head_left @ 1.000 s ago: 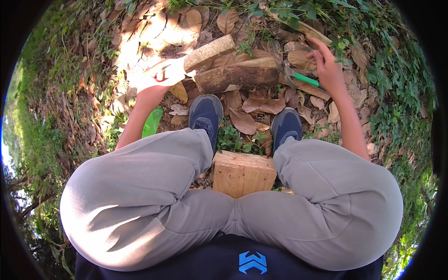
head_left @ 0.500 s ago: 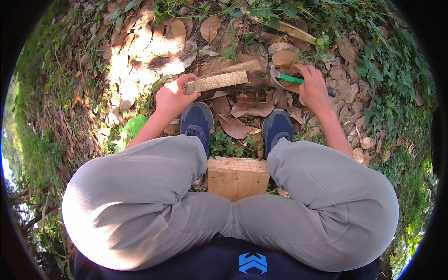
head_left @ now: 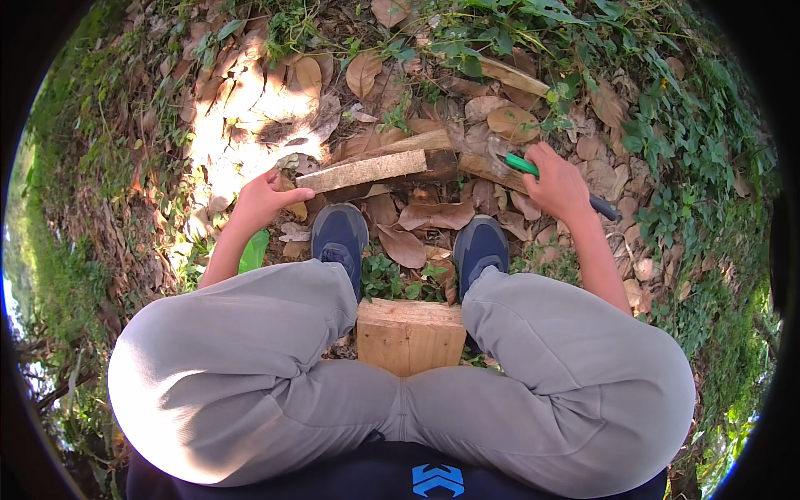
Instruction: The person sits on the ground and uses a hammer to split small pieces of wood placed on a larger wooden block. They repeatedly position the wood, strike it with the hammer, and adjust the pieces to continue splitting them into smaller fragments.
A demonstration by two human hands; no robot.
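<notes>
A pale, rough-sawn wood strip (head_left: 362, 172) lies across a darker piece of wood (head_left: 440, 166) on the leaf litter beyond my shoes. My left hand (head_left: 263, 201) is at the strip's left end, fingers partly curled and thumb stretched out under that end. Whether the thumb touches the wood I cannot tell. To the right, my right hand (head_left: 557, 182) is wrapped round the green and black handle of a hammer (head_left: 522, 164). The hammer's head is smeared by motion above a short log (head_left: 493, 170), and the black grip end sticks out past my wrist.
A squared wood block (head_left: 411, 336) stands between my legs, behind my two blue shoes (head_left: 340, 237). Another split piece of wood (head_left: 514, 76) lies farther off among green leaves. Dry brown leaves (head_left: 436, 216) cover the ground, with low vines at the right.
My left hand has let go of the strip's end and drawn back to the left. The hammer in my right hand has shifted slightly right, and its head is now blurred. The view has tilted a little.
</notes>
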